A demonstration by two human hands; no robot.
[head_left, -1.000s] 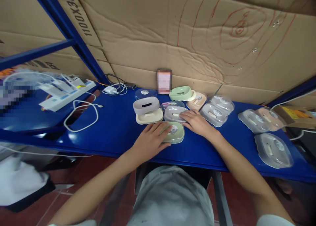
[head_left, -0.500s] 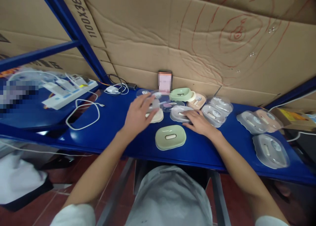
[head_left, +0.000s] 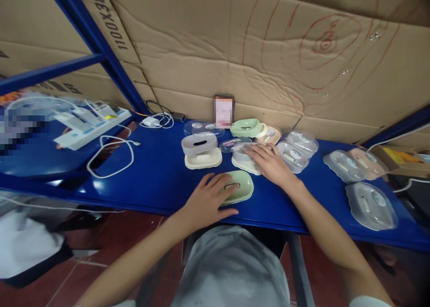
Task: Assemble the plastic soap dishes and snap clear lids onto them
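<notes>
While the green dish [head_left: 239, 187] lies near the shelf's [head_left: 157, 172] front edge, the left hand [head_left: 211, 198] rests flat on its left part, fingers spread, not clamped. Just behind, the right hand [head_left: 270, 164] lies open on a clear lid [head_left: 242, 154] over a cream dish [head_left: 246, 165]. Toward the shelf's right end lie more clear lids [head_left: 371, 205].

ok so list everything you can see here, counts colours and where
green soap dish: 1, pale green, shelf front, under left fingers
cream dish: 1, clear lid on it, under right hand
grey-on-cream stack: 1, left of centre
clear-lidded dishes: several, right side
phone: 1, propped against cardboard
white cable: 1, looped, left
power strips: white, far left
shelf: blue
left hand: flat on green dish
right hand: on lidded cream dish
</notes>
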